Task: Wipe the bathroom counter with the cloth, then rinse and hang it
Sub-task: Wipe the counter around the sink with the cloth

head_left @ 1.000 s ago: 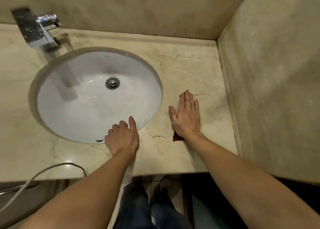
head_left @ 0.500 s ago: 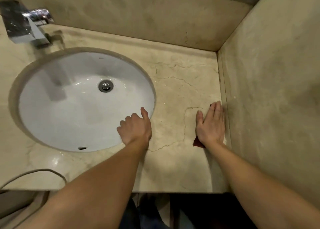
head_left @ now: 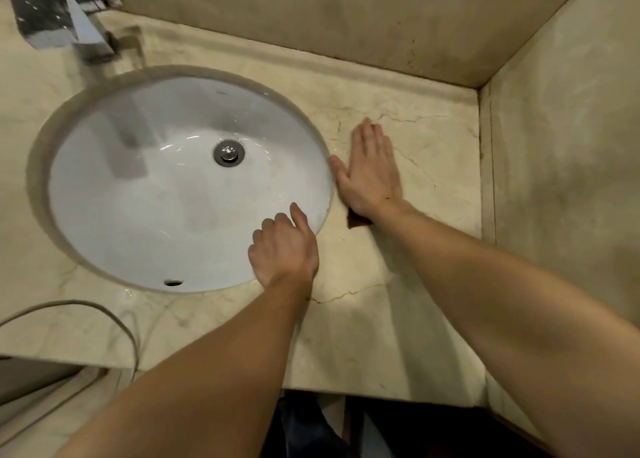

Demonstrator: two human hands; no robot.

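Observation:
My right hand (head_left: 370,170) lies flat with straight fingers on the beige marble counter (head_left: 433,166), just right of the sink rim. It presses a dark red cloth (head_left: 356,221), of which only a corner shows under the wrist. My left hand (head_left: 284,249) rests on the sink's front right rim with fingers loosely curled and the thumb pointing up; it holds nothing.
A white oval sink (head_left: 156,197) with a metal drain (head_left: 229,153) fills the counter's left. A chrome faucet (head_left: 65,17) stands at the back left. Walls close the back and right side (head_left: 568,180). A grey cord (head_left: 104,313) loops over the front left edge.
My right hand has slid the cloth left from the right wall to the sink rim. The left hand has stayed on the sink's rim.

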